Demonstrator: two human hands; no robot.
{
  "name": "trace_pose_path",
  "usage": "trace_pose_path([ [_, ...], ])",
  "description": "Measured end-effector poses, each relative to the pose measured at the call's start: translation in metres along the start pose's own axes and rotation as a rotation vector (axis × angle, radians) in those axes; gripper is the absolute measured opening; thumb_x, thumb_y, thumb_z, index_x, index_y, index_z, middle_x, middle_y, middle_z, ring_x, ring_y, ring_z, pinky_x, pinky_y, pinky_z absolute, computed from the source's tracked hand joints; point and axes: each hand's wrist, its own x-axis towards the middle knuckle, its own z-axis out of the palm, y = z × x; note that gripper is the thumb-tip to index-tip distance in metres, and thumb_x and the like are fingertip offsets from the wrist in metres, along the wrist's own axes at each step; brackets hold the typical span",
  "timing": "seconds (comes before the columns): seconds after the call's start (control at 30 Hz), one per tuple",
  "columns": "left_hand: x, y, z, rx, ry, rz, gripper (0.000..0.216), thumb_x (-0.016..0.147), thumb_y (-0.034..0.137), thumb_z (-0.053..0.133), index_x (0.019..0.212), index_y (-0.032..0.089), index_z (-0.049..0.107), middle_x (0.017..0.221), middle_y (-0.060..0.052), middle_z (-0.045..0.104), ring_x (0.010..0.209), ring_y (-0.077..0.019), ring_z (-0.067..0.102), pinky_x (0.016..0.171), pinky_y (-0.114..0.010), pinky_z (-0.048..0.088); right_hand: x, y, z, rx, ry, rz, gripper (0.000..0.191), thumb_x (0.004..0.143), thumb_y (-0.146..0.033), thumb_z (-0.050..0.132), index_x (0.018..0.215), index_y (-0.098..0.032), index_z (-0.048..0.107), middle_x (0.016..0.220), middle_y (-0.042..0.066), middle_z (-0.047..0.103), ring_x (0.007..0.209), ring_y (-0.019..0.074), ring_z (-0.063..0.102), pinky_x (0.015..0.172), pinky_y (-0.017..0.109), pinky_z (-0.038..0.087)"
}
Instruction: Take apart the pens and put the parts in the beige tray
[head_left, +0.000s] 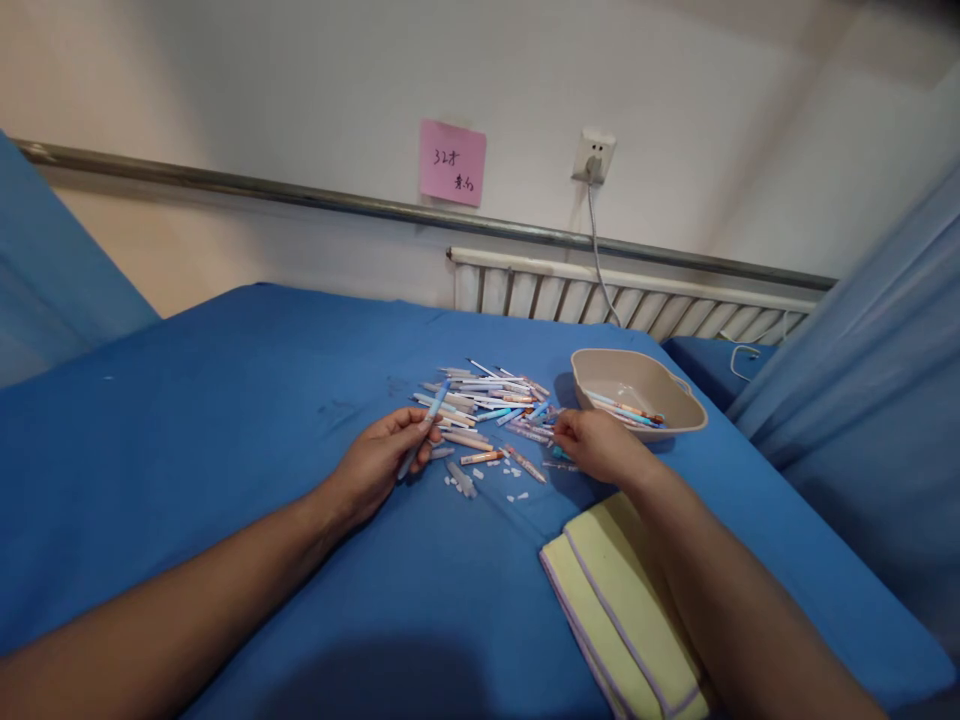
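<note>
A heap of pens [487, 400] in pale blue, orange and white lies on the blue sheet [225, 430]. My left hand [379, 465] is closed on a blue pen [426, 428] that points up toward the heap. My right hand [600, 445] rests fingers curled at the heap's right edge, touching the pens there; what it grips, if anything, is hidden. Just beyond it stands a beige bowl [637, 375] with a few pens inside. Small white caps [480, 478] are scattered between my hands.
A folded yellow cloth [607, 600] lies under my right forearm. A white radiator [622, 295] and a wall socket [594, 155] with a cord are behind the bed. A pink note [452, 162] sticks to the wall. Blue curtains hang at both sides.
</note>
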Motion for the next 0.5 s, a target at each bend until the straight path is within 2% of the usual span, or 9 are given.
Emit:
trace_pose_path([
  [0.27, 0.0, 0.003, 0.002, 0.022, 0.055, 0.029, 0.024, 0.078, 0.038, 0.059, 0.088, 0.015, 0.056, 0.063, 0.003, 0.054, 0.042, -0.0055, 0.041, 0.037, -0.016, 0.029, -0.002, -0.006, -0.002, -0.099, -0.007, 0.014, 0.021, 0.087, -0.025, 0.043, 0.085, -0.017, 0.063, 0.077, 0.007, 0.068, 0.068, 0.0164, 0.058, 0.057, 0.025, 0.029],
  [0.43, 0.0, 0.002, 0.003, 0.071, 0.038, 0.025, 0.027, 0.079, 0.041, 0.058, 0.086, 0.016, 0.055, 0.062, 0.003, 0.054, 0.041, -0.0052, 0.039, 0.037, -0.017, 0.028, -0.011, 0.0, -0.012, -0.162, -0.177, 0.031, 0.016, 0.08, -0.02, 0.051, 0.074, -0.017, 0.065, 0.074, 0.009, 0.069, 0.064, 0.0189, 0.059, 0.054, 0.027, 0.028],
  [0.5, -0.001, 0.002, 0.004, 0.091, 0.027, 0.022, 0.026, 0.079, 0.041, 0.058, 0.083, 0.016, 0.055, 0.061, 0.004, 0.053, 0.041, -0.0052, 0.038, 0.037, -0.017, 0.027, -0.015, 0.006, -0.015, -0.201, -0.199, 0.049, 0.016, 0.079, -0.019, 0.052, 0.072, -0.016, 0.066, 0.077, 0.011, 0.069, 0.065, 0.0202, 0.059, 0.054, 0.028, 0.029],
])
